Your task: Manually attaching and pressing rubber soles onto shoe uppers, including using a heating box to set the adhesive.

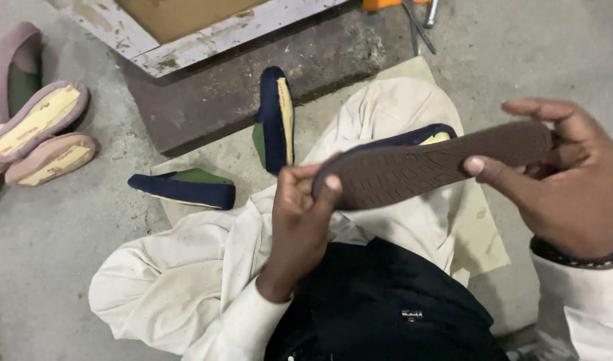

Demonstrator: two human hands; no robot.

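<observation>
A dark brown rubber shoe sole [420, 164], tread side up, is held flat above my lap by both hands. My left hand [300, 214] pinches its near end between thumb and fingers. Around the far end closes my right hand [567, 180], thumb pressed on the tread. Under the sole shows the navy edge and yellow inside of a shoe upper [423, 136], mostly hidden. My legs in cream trousers [186, 267] lie beneath.
Two navy and green shoe uppers [274, 120] [186, 188] lie on the concrete ahead. Several pink uppers [39, 134] are piled at the left. A dark stone slab [253, 73], a white-framed board [186, 33] and metal tools [420, 20] sit at the top.
</observation>
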